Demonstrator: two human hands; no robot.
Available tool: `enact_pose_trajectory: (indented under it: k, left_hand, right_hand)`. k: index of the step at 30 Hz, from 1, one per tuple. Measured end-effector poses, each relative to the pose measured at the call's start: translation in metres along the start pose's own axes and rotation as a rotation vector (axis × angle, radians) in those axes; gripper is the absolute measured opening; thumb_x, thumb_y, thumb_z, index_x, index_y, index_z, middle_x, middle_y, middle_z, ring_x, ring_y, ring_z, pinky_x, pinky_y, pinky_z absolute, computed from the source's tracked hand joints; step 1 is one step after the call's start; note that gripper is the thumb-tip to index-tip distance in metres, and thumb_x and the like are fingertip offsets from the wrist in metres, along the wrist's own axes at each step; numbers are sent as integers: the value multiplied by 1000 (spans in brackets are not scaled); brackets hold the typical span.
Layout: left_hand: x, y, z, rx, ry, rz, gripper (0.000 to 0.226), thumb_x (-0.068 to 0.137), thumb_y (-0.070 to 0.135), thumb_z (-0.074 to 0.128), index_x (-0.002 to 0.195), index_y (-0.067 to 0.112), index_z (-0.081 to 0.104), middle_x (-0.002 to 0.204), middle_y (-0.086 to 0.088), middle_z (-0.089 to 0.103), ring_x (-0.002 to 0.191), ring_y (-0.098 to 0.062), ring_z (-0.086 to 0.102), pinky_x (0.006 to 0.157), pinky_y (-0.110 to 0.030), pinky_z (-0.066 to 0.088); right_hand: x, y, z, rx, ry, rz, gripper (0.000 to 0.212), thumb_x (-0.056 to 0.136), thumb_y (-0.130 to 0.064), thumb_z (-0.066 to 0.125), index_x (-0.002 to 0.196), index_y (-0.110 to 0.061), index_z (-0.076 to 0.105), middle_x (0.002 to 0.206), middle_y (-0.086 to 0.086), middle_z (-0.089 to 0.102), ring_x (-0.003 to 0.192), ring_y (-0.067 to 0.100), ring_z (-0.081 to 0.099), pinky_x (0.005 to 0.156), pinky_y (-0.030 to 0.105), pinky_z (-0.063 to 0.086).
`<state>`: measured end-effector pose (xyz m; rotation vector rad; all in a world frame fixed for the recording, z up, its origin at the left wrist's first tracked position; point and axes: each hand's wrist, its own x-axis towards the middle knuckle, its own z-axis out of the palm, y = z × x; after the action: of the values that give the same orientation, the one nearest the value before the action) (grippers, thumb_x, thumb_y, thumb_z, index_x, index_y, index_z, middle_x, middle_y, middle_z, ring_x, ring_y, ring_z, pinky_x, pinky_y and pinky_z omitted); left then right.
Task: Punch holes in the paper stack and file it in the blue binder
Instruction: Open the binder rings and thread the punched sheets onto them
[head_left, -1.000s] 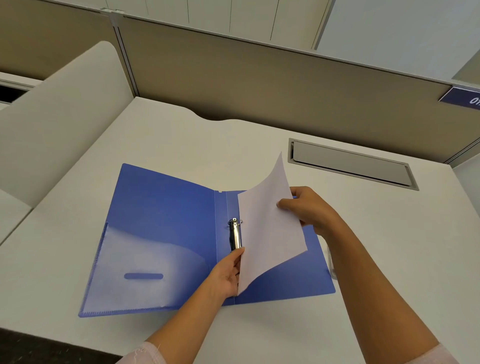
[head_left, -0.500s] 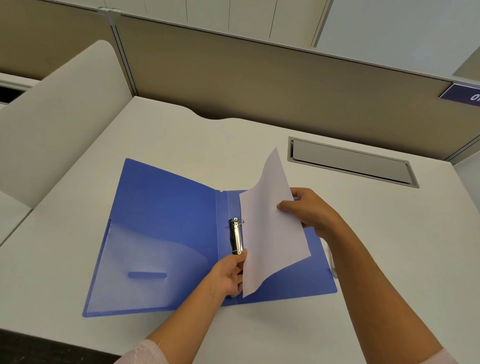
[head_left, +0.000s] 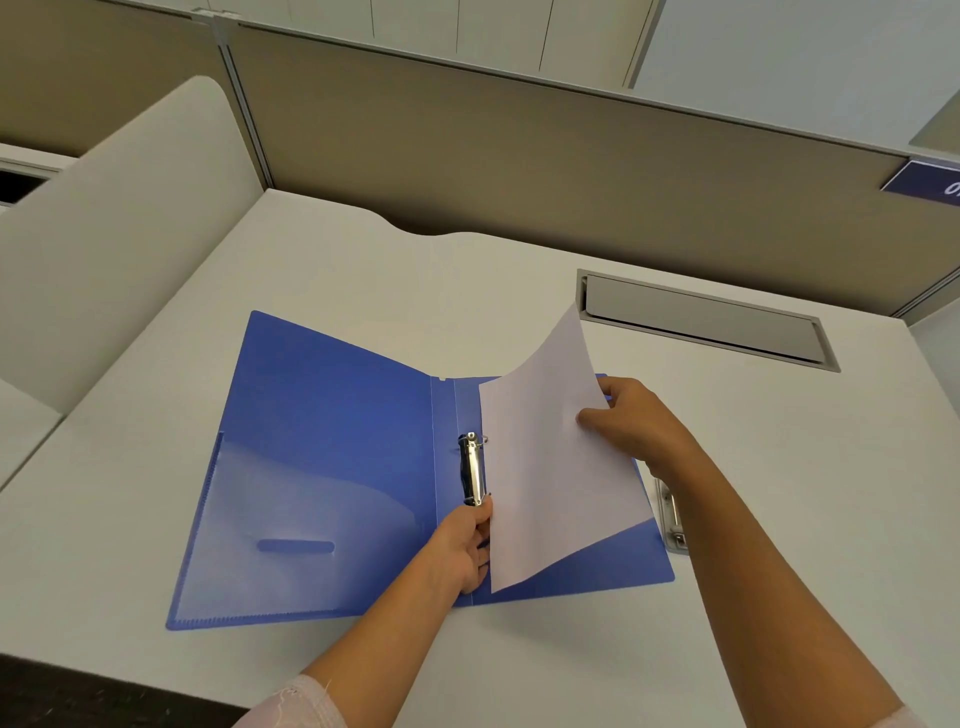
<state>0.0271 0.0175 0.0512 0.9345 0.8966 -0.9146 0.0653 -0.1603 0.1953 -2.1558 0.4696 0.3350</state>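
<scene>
Head view shows the blue binder (head_left: 337, 441) lying open and flat on the table (head_left: 779, 519), with its clear inner pocket to the left and the metal ring clip (head_left: 471, 467) just right of the spine. I hold the paper stack (head_left: 550, 467) above the right-hand cover, raised and curved, with its left edge just beside the ring clip. My left hand (head_left: 462, 551) pinches the near left edge of the paper, the thumb close to the near end of the clip. My right hand (head_left: 628, 421) grips the right edge, thumb on the upper face and fingers curled behind. A metal hole punch (head_left: 670, 519) lies on the table just beside the binder's right edge, partly hidden by my right forearm. No punched holes can be made out along the paper's edge from this angle. Judging by the position, punching is done and the filing step is in hand. The next move calls for lining the holes up with the rings and lowering the left edge onto them. Whether the rings stand open cannot be told, so check before pressing down.
</scene>
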Motion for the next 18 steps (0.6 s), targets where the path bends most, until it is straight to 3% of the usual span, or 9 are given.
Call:
enact_pose_trajectory:
  k: [6, 13, 18]
  left_hand:
    - [1, 0, 2, 11, 8, 12, 35, 95, 30, 55, 122, 10, 60, 118, -9, 66, 110, -28, 59, 96, -35, 39]
    - [-2, 0, 3, -33, 2, 49, 36, 97, 26, 53, 128, 7, 55, 124, -14, 63, 105, -29, 59, 89, -38, 46]
    - [-2, 0, 4, -41, -65, 32, 38, 97, 24, 52, 131, 7, 52, 122, -15, 60, 105, -31, 57, 89, -45, 48]
  right_hand:
    - [-1, 1, 0, -22, 11, 6, 36, 84, -14, 56, 119, -22, 61, 107, 3, 68, 89, 23, 68, 85, 38, 56]
    - [-3, 0, 0, -40, 9, 3, 37, 87, -17, 56, 123, -22, 58, 109, 2, 65, 90, 23, 66, 79, 33, 54]
    - [-3, -2, -3, -4, -20, 23, 34, 88, -17, 56, 121, -22, 58, 109, 2, 64, 88, 22, 66, 62, 27, 53]
